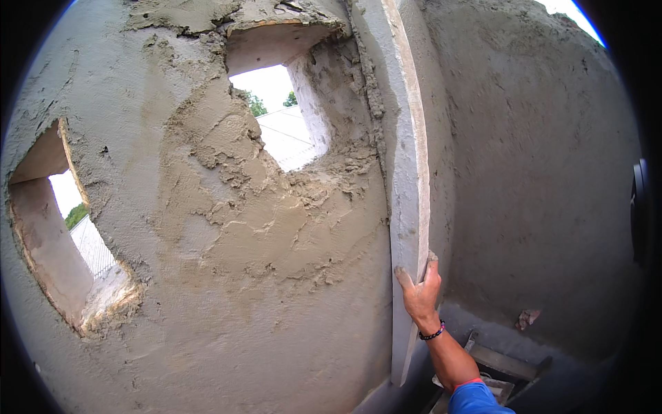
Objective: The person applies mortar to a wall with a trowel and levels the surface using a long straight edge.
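Note:
My right hand (420, 293) reaches up from the lower right in a blue sleeve, a dark beaded bracelet (432, 332) at its wrist. Its thumb and fingers are closed around the lower part of a long, cement-smeared straightedge (408, 172). This pale bar stands nearly upright against the plastered wall (296, 345), close to the corner. Left of it, rough damp mortar (255, 214) spreads below a square opening (310, 103) with ragged edges. Of my left hand nothing shows.
A second opening (52, 214) pierces the wall at far left. The adjoining grey wall (538, 152) rises at right. Below it are a wooden frame (507, 362) and a small pinkish scrap (527, 319). A dark rounded object (640, 207) shows at the right rim.

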The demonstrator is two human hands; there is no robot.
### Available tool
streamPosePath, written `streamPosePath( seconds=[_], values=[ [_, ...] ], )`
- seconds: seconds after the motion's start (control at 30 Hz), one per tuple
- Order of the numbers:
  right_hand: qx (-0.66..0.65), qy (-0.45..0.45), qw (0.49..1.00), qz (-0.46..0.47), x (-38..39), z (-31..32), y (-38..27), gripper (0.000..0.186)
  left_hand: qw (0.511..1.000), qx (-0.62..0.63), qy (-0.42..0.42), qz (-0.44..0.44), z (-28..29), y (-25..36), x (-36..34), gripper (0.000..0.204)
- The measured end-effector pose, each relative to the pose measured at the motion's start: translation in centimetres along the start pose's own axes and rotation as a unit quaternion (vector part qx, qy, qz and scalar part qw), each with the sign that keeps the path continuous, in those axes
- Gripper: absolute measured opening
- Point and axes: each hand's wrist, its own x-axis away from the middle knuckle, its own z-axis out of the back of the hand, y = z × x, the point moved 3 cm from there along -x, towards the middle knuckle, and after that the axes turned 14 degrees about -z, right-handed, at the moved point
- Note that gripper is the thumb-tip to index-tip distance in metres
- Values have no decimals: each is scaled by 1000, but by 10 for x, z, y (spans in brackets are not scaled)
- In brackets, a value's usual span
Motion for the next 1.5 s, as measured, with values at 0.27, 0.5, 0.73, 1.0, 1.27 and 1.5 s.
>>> streamPosePath(
  seconds=[0.27,0.5,0.73,1.0,1.27,1.5],
  values=[
    [18,-4,999,-28,64,5,67,50,999,-19,-25,10,0,0,-3,74],
    [14,17,1000,9,45,6,55,48,1000,-2,-16,13,-3,-1,-1,75],
    [7,50,997,53,-91,9,-34,47,1000,0,-3,8,6,0,-8,73],
    [28,37,997,68,-119,16,-31,50,1000,3,-10,-11,-5,-3,1,73],
    [30,-24,999,3,-16,12,35,54,1000,-22,2,13,8,5,-13,75],
    [51,-17,998,-15,73,18,101,52,999,-33,-38,13,9,7,-6,76]
  ],
)
